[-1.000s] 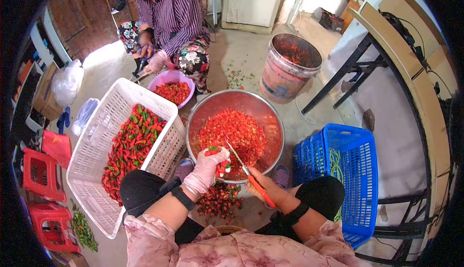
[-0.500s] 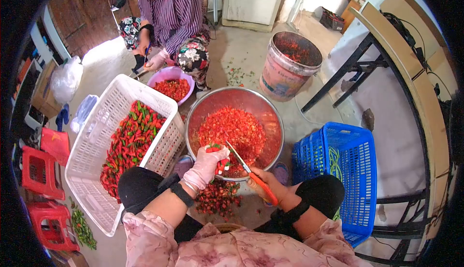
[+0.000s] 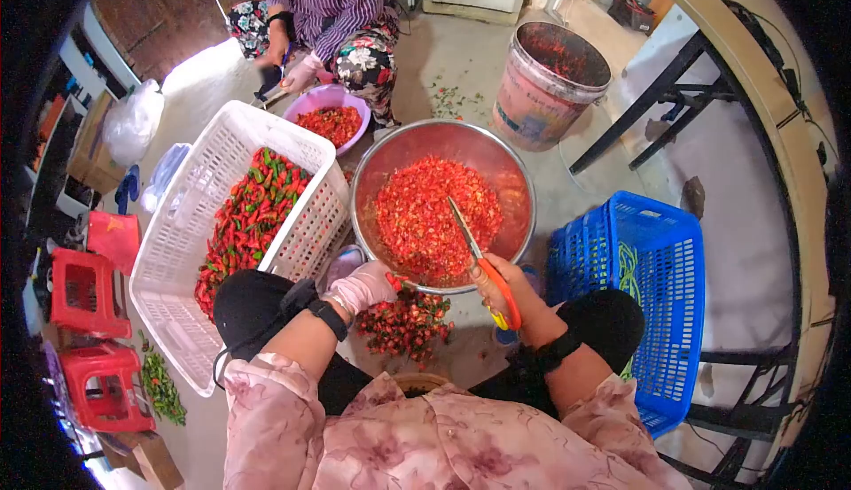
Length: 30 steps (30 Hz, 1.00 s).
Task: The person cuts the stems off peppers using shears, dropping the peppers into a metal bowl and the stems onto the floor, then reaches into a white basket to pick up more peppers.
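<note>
A large steel bowl (image 3: 529,224) stands in front of me with chopped red chilies (image 3: 434,211) inside. My left hand (image 3: 365,286), in a clear glove, is closed at the bowl's near left rim, with a red chili (image 3: 394,282) showing at its fingertips. Below it lies a heap of chili stem ends (image 3: 408,326) on the floor. My right hand (image 3: 507,288) is closed on scissors (image 3: 499,288) with orange and yellow handles. Their blades point up over the chopped chilies, apart from my left hand. How much my left hand holds is hidden.
A white crate (image 3: 151,268) of whole red and green chilies stands left. Another person (image 3: 341,11) works behind a purple basin (image 3: 362,122). A bucket (image 3: 541,100) is at the back, blue crates (image 3: 656,313) and a black-legged table (image 3: 643,100) right, red stools (image 3: 106,392) left.
My left hand has moved from over the bowl down and left to its rim, above the stem heap. The scissors have come away from it, their blades now over the chopped chilies.
</note>
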{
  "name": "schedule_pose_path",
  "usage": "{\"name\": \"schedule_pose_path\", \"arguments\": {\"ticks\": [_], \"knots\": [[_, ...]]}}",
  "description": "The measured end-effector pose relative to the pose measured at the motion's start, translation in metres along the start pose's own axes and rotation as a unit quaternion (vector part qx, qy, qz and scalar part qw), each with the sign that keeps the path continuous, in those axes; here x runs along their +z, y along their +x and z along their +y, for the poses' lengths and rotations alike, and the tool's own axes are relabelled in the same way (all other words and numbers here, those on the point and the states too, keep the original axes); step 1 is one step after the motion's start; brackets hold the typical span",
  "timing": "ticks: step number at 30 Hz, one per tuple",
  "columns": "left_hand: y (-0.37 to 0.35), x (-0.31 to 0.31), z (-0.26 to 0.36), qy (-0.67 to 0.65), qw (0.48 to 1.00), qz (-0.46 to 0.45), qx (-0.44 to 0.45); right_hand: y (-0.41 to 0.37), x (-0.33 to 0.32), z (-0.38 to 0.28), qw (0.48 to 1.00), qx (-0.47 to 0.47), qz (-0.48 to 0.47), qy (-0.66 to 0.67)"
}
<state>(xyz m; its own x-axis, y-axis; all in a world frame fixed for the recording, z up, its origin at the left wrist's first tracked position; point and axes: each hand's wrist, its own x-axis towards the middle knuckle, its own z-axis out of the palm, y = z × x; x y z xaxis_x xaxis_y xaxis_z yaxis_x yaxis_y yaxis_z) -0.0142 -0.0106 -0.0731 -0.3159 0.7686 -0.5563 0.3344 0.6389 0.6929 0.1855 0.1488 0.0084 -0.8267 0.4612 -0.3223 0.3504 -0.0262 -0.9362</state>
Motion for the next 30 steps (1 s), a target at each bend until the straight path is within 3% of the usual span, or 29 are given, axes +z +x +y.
{"name": "schedule_pose_path", "arguments": {"ticks": [1, 3, 5, 7, 9, 11, 15, 16, 21, 25, 30], "knots": [[-0.002, 0.0, -0.002, 0.059, 0.998, 0.007, 0.003, 0.001, -0.001, 0.0, 1.0, -0.003, -0.006, -0.006], [-0.01, -0.005, 0.008, 0.002, 1.0, 0.013, 0.012, 0.002, -0.002, 0.004, 1.0, -0.009, -0.01, -0.012], [-0.022, -0.016, 0.029, -0.193, 0.975, -0.037, -0.101, 0.002, -0.004, 0.011, 0.995, -0.08, -0.037, -0.057], [-0.022, -0.017, 0.035, -0.231, 0.967, -0.041, -0.103, 0.0, -0.002, 0.023, 0.99, -0.111, -0.053, -0.075], [-0.025, -0.017, 0.043, -0.401, 0.914, -0.031, -0.057, -0.003, 0.002, 0.017, 0.983, -0.141, -0.071, -0.094], [-0.025, -0.017, 0.049, -0.39, 0.918, -0.023, -0.074, -0.013, 0.004, 0.003, 0.966, -0.118, -0.106, -0.204], [-0.019, -0.013, 0.047, -0.463, 0.884, 0.027, -0.053, -0.017, 0.009, -0.002, 0.967, -0.061, -0.125, -0.214], [-0.014, -0.012, 0.043, -0.47, 0.881, 0.04, -0.044, -0.017, 0.011, 0.009, 0.958, -0.138, -0.083, -0.236], [-0.013, -0.007, 0.05, -0.43, 0.899, 0.088, -0.008, -0.016, 0.007, -0.002, 0.95, -0.102, -0.095, -0.28], [-0.012, -0.008, 0.049, -0.427, 0.9, 0.091, 0.0, -0.014, 0.007, -0.008, 0.949, -0.072, -0.104, -0.289], [-0.015, -0.017, 0.043, -0.426, 0.904, 0.005, -0.014, -0.014, 0.005, -0.008, 0.95, -0.095, -0.073, -0.289]]}}
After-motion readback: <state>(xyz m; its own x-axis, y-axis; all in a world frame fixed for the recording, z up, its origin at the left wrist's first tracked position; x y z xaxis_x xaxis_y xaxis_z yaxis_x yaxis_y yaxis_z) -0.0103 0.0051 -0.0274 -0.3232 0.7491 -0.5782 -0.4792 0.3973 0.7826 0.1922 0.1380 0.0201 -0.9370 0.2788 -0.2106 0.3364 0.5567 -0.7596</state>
